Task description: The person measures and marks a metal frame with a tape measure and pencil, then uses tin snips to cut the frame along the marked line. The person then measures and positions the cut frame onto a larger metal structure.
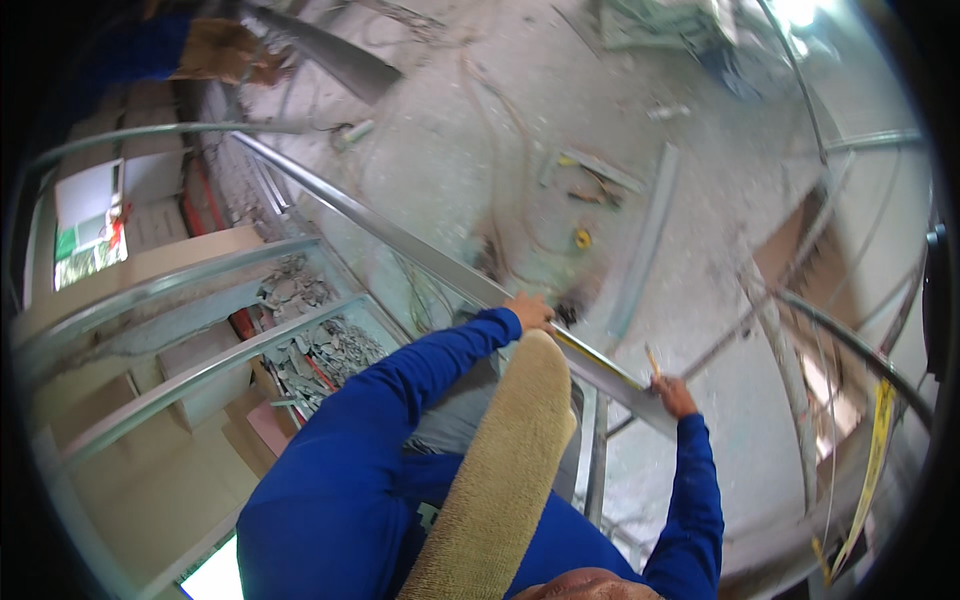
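A long metal channel (400, 238) runs diagonally from the upper left to the lower right, high above the floor. My left hand (528, 310) rests on top of it, fingers closed beside a dark tape measure case (569, 314). A yellow tape blade (603, 360) lies along the channel toward my right hand (676, 396). That hand grips a pencil (652, 362), its tip at the channel by the tape. Both arms wear blue sleeves. A tan cloth strip (510, 470) hangs in front of my chest and hides part of the channel.
More metal frame rails (170, 285) cross at the left above rubble (320, 350). On the dusty floor below lie a loose channel piece (648, 240), cables and a small yellow object (582, 238). Another person (200, 50) is at the top left.
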Demonstrator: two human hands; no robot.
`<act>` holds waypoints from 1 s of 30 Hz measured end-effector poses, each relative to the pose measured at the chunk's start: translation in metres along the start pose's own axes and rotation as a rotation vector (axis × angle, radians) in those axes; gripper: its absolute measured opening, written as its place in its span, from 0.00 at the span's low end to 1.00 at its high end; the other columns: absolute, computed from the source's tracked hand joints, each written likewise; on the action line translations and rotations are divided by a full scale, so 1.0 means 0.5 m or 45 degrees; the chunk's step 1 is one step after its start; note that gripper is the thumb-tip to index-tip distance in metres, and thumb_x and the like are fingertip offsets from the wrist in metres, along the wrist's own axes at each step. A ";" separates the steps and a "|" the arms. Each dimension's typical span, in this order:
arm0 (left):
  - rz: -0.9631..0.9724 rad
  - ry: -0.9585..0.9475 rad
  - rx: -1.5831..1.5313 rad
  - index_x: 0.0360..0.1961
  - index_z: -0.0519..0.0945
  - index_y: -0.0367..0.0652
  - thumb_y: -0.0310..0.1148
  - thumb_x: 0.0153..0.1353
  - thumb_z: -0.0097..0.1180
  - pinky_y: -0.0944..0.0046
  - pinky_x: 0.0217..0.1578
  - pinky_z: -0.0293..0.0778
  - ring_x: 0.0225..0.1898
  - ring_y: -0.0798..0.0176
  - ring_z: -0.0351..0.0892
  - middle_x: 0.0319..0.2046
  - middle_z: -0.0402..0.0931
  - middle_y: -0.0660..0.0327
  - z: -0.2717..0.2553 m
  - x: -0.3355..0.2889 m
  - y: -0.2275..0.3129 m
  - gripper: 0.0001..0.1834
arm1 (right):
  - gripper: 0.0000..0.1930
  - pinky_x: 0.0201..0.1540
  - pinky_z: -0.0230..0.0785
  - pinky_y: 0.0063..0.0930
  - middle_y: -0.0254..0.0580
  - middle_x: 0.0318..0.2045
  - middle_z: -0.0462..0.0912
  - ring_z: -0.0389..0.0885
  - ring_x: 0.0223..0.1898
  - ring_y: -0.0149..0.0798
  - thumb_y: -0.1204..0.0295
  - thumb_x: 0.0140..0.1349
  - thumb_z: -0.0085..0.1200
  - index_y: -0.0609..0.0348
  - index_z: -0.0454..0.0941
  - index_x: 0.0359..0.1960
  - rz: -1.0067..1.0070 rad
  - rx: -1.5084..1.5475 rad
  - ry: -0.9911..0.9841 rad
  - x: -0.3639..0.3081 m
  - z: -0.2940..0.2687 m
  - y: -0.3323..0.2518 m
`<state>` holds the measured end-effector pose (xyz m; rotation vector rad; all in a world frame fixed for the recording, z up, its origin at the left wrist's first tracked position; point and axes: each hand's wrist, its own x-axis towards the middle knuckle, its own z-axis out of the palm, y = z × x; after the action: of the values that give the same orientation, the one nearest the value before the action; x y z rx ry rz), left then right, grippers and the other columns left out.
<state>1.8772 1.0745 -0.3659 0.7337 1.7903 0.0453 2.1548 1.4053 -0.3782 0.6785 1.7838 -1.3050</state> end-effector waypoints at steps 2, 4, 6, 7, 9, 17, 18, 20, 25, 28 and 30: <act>0.042 0.073 -0.102 0.50 0.81 0.54 0.57 0.61 0.55 0.45 0.53 0.70 0.53 0.40 0.70 0.53 0.71 0.52 -0.021 -0.018 -0.022 0.24 | 0.25 0.40 0.73 0.31 0.44 0.29 0.85 0.82 0.32 0.36 0.51 0.68 0.49 0.66 0.83 0.38 -0.040 0.100 -0.132 0.002 0.027 -0.055; 0.072 0.104 -0.123 0.50 0.81 0.52 0.59 0.61 0.55 0.45 0.53 0.70 0.53 0.39 0.71 0.52 0.72 0.51 -0.045 -0.032 -0.048 0.26 | 0.24 0.39 0.74 0.30 0.43 0.31 0.86 0.83 0.29 0.34 0.53 0.69 0.50 0.67 0.83 0.39 0.009 0.271 -0.271 0.001 0.029 -0.109; 0.119 0.086 -0.169 0.49 0.81 0.50 0.60 0.60 0.54 0.46 0.53 0.70 0.52 0.39 0.72 0.51 0.72 0.50 -0.068 -0.039 -0.070 0.28 | 0.21 0.35 0.75 0.28 0.45 0.32 0.85 0.83 0.28 0.35 0.57 0.70 0.49 0.68 0.80 0.43 -0.011 0.313 -0.236 0.010 0.026 -0.163; 0.151 0.055 -0.203 0.49 0.81 0.49 0.61 0.60 0.54 0.46 0.52 0.70 0.52 0.38 0.72 0.51 0.73 0.49 -0.075 -0.043 -0.081 0.29 | 0.20 0.33 0.74 0.27 0.44 0.32 0.85 0.83 0.28 0.34 0.59 0.71 0.48 0.67 0.78 0.44 0.025 0.423 -0.197 0.018 0.031 -0.188; 0.260 0.117 -0.219 0.47 0.81 0.44 0.64 0.59 0.55 0.47 0.49 0.72 0.49 0.38 0.76 0.46 0.76 0.45 -0.077 -0.052 -0.101 0.32 | 0.17 0.30 0.73 0.25 0.43 0.30 0.84 0.82 0.27 0.33 0.62 0.71 0.48 0.66 0.77 0.45 0.023 0.533 -0.097 0.039 0.045 -0.229; 0.073 -0.104 -0.554 0.43 0.83 0.42 0.63 0.53 0.61 0.49 0.46 0.74 0.46 0.40 0.79 0.41 0.81 0.45 -0.010 -0.109 -0.218 0.33 | 0.14 0.17 0.58 0.20 0.27 0.17 0.67 0.63 0.14 0.25 0.68 0.66 0.46 0.61 0.75 0.48 0.077 0.599 0.131 0.171 0.172 -0.326; 0.082 -0.080 -0.539 0.43 0.82 0.41 0.64 0.53 0.61 0.49 0.48 0.73 0.47 0.40 0.79 0.42 0.80 0.44 -0.009 -0.118 -0.233 0.34 | 0.14 0.16 0.57 0.21 0.27 0.17 0.67 0.63 0.14 0.24 0.68 0.66 0.47 0.60 0.75 0.49 0.067 0.681 0.231 0.186 0.185 -0.339; 0.060 -0.071 -0.462 0.44 0.82 0.39 0.65 0.52 0.61 0.49 0.50 0.72 0.50 0.39 0.77 0.45 0.79 0.42 -0.012 -0.135 -0.263 0.36 | 0.15 0.15 0.55 0.22 0.26 0.16 0.65 0.62 0.14 0.23 0.67 0.67 0.47 0.59 0.74 0.51 0.142 0.839 0.377 0.218 0.216 -0.366; 0.013 -0.015 -0.673 0.49 0.79 0.37 0.65 0.53 0.58 0.48 0.53 0.71 0.51 0.41 0.76 0.46 0.78 0.41 -0.031 -0.085 -0.323 0.39 | 0.14 0.18 0.61 0.22 0.28 0.18 0.70 0.69 0.17 0.25 0.70 0.66 0.50 0.60 0.74 0.52 -0.063 1.143 0.515 0.325 0.264 -0.398; 0.794 0.517 -0.003 0.54 0.74 0.40 0.39 0.70 0.42 0.52 0.45 0.75 0.41 0.44 0.78 0.43 0.80 0.51 -0.048 0.040 -0.380 0.18 | 0.04 0.24 0.66 0.22 0.31 0.22 0.76 0.73 0.22 0.27 0.74 0.60 0.51 0.59 0.77 0.33 0.059 0.861 0.413 0.383 0.262 -0.400; 0.222 0.192 -0.516 0.49 0.77 0.42 0.35 0.61 0.52 0.51 0.47 0.71 0.46 0.45 0.75 0.41 0.77 0.47 -0.050 0.143 -0.407 0.16 | 0.07 0.22 0.64 0.25 0.31 0.22 0.75 0.72 0.23 0.28 0.73 0.59 0.53 0.60 0.78 0.37 0.056 0.982 0.349 0.431 0.286 -0.416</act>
<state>1.7513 0.9546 -0.4960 0.6002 1.7775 0.5758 1.9166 1.1952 -0.4739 1.3555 1.4134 -1.9558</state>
